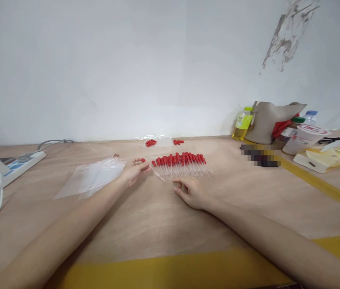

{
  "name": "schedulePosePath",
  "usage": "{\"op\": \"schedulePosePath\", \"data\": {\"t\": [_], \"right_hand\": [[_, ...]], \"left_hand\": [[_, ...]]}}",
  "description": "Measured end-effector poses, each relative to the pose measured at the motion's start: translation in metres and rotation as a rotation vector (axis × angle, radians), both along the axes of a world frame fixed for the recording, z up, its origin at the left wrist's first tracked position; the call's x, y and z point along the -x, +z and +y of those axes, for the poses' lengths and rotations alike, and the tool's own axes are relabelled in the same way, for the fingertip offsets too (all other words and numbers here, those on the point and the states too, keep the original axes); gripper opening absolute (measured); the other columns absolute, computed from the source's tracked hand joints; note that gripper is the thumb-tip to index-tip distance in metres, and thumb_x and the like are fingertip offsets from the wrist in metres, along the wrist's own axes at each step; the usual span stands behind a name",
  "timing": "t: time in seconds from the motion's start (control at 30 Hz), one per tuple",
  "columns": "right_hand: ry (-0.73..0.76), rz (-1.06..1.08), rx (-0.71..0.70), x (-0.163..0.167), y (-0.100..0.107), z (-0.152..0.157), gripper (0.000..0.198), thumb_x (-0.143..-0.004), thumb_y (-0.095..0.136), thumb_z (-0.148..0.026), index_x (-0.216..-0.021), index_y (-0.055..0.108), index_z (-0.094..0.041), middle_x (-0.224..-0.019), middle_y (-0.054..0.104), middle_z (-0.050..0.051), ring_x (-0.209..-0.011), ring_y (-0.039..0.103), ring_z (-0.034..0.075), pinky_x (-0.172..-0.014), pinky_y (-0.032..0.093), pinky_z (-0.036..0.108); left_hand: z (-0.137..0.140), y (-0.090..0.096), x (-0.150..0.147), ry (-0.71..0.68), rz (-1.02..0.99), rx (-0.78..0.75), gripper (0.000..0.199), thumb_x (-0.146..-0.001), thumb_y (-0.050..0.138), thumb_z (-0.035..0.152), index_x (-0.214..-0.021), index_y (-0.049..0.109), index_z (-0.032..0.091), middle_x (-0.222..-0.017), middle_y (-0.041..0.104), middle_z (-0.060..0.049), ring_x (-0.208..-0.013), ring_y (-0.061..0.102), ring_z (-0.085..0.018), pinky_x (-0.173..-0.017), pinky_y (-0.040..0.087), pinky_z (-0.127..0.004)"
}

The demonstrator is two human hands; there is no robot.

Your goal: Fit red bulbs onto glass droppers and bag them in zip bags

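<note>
A row of glass droppers with red rubber bulbs (185, 159) lies side by side on the table, bulbs toward the wall and thin clear tubes toward me. At the row's left end my left hand (133, 171) is closed in a pinch; thin dropper tubes (157, 173) stick out from its fingers to the right. A red piece (143, 160) shows at its fingertips, but how it joins the tubes is unclear. My right hand (190, 192) rests just in front of the tube tips, fingers bent and apart, with nothing visible in it.
Clear plastic bags (94, 176) lie left of the droppers. Small piles of red bulbs (150, 143) sit near the wall. A power strip (22, 168) is far left. A yellow-green bottle (242, 123), grey bag (264, 122), paper cup (304, 138) and tissue pack (323, 158) stand right.
</note>
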State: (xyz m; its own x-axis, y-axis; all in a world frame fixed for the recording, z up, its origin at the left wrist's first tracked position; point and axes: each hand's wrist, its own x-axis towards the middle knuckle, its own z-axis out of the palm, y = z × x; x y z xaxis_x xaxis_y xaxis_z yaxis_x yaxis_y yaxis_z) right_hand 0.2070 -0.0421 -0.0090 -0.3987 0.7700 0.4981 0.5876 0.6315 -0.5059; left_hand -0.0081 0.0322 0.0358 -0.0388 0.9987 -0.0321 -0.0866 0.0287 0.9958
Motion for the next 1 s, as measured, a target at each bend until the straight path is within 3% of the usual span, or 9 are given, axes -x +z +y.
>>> {"op": "schedulePosePath", "data": {"t": [0.23, 0.43, 0.57, 0.67, 0.73, 0.83, 0.87, 0.93, 1.0], "right_hand": [[-0.025, -0.028, -0.047, -0.01, -0.004, 0.002, 0.022, -0.079, 0.049, -0.019, -0.099, 0.056, -0.016, -0.092, 0.055, 0.007, -0.07, 0.051, 0.012, -0.064, 0.041, 0.026], [-0.014, -0.048, -0.06, -0.012, -0.003, 0.001, 0.022, -0.079, 0.049, -0.018, -0.099, 0.055, -0.016, -0.092, 0.054, 0.008, -0.074, 0.051, 0.014, -0.067, 0.042, 0.028], [0.001, -0.057, -0.073, -0.012, -0.004, 0.001, 0.026, -0.079, 0.048, -0.017, -0.104, 0.053, -0.017, -0.095, 0.053, 0.008, -0.078, 0.051, 0.015, -0.07, 0.043, 0.028], [0.011, -0.066, -0.099, -0.014, -0.004, 0.001, 0.025, -0.079, 0.048, -0.017, -0.103, 0.053, -0.017, -0.095, 0.053, 0.008, -0.082, 0.052, 0.016, -0.073, 0.042, 0.03], [0.018, -0.078, -0.13, -0.017, -0.004, 0.002, 0.023, -0.079, 0.047, -0.018, -0.101, 0.054, -0.018, -0.096, 0.054, 0.008, -0.084, 0.052, 0.017, -0.075, 0.042, 0.032], [0.009, -0.114, -0.165, -0.022, -0.004, 0.004, 0.02, -0.08, 0.046, -0.019, -0.097, 0.056, -0.019, -0.095, 0.054, 0.008, -0.085, 0.052, 0.017, -0.075, 0.041, 0.032], [0.002, -0.126, -0.171, -0.024, -0.005, 0.005, 0.019, -0.081, 0.046, -0.019, -0.096, 0.057, -0.019, -0.094, 0.054, 0.008, -0.084, 0.052, 0.017, -0.074, 0.041, 0.032], [-0.005, -0.144, -0.182, -0.026, -0.005, 0.007, 0.016, -0.081, 0.046, -0.02, -0.092, 0.058, -0.018, -0.092, 0.054, 0.008, -0.083, 0.052, 0.017, -0.073, 0.041, 0.031], [0.001, -0.152, -0.189, -0.026, -0.006, 0.008, 0.015, -0.081, 0.046, -0.02, -0.09, 0.058, -0.018, -0.091, 0.053, 0.008, -0.081, 0.051, 0.016, -0.072, 0.041, 0.031]], "left_hand": [[0.05, 0.005, -0.015, -0.082, 0.274, 0.061, 0.03, -0.052, 0.078, 0.011, -0.073, 0.057, 0.011, -0.054, 0.059, 0.0, -0.053, 0.062, -0.014, -0.058, 0.051, -0.025], [0.06, 0.0, -0.026, -0.05, 0.486, 0.095, 0.028, -0.051, 0.079, 0.018, -0.068, 0.058, 0.009, -0.049, 0.057, -0.002, -0.05, 0.061, -0.016, -0.054, 0.05, -0.026], [0.063, -0.002, -0.02, -0.01, 0.626, 0.036, 0.034, -0.054, 0.077, 0.023, -0.08, 0.059, 0.01, -0.056, 0.061, -0.004, -0.052, 0.061, -0.016, -0.055, 0.049, -0.025], [0.06, 0.003, -0.006, 0.037, 0.758, -0.077, 0.036, -0.061, 0.071, 0.031, -0.09, 0.06, 0.013, -0.072, 0.065, -0.006, -0.065, 0.063, -0.018, -0.063, 0.048, -0.027], [0.051, 0.006, 0.01, 0.068, 0.845, -0.156, 0.032, -0.064, 0.067, 0.035, -0.09, 0.062, 0.016, -0.086, 0.065, -0.008, -0.083, 0.061, -0.023, -0.076, 0.045, -0.032], [0.028, 0.003, 0.041, 0.128, 1.014, -0.236, 0.032, -0.066, 0.062, 0.038, -0.09, 0.065, 0.016, -0.111, 0.057, -0.013, -0.115, 0.04, -0.034, -0.097, 0.026, -0.045], [0.02, -0.002, 0.053, 0.162, 1.225, -0.299, 0.038, -0.071, 0.055, 0.045, -0.096, 0.063, 0.017, -0.119, 0.052, -0.013, -0.12, 0.033, -0.036, -0.097, 0.022, -0.05], [0.004, -0.016, 0.074, 0.213, 1.535, -0.268, 0.054, -0.076, 0.042, 0.052, -0.113, 0.055, 0.014, -0.129, 0.041, -0.018, -0.123, 0.025, -0.038, -0.096, 0.017, -0.055], [-0.006, -0.03, 0.091, 0.251, 1.659, -0.157, 0.069, -0.079, 0.031, 0.056, -0.126, 0.04, 0.006, -0.133, 0.033, -0.022, -0.126, 0.017, -0.039, -0.096, 0.015, -0.056]]}}
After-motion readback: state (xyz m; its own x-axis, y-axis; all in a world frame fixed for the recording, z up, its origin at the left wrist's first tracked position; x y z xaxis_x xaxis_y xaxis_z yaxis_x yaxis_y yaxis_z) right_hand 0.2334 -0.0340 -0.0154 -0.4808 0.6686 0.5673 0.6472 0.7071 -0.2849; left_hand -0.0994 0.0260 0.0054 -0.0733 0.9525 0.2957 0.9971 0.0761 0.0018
